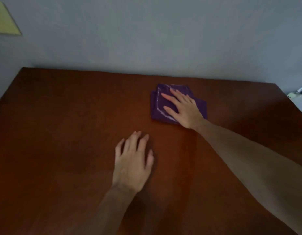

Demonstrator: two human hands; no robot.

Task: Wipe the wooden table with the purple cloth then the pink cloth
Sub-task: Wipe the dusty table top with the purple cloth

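Observation:
A folded purple cloth [158, 107] with a pale stitched edge lies on the wooden table [62, 133], toward the far right of the top. My right hand [182, 109] presses flat on the cloth, fingers straight and spread, pointing left and away. My left hand [132, 163] rests palm down on the bare wood nearer to me, fingers loosely extended and holding nothing. No pink cloth is in view.
A grey wall [147, 39] runs along the table's far edge. A yellowish sheet [4, 19] hangs on the wall at upper left. Pale objects [299, 95] sit just beyond the table's right far corner.

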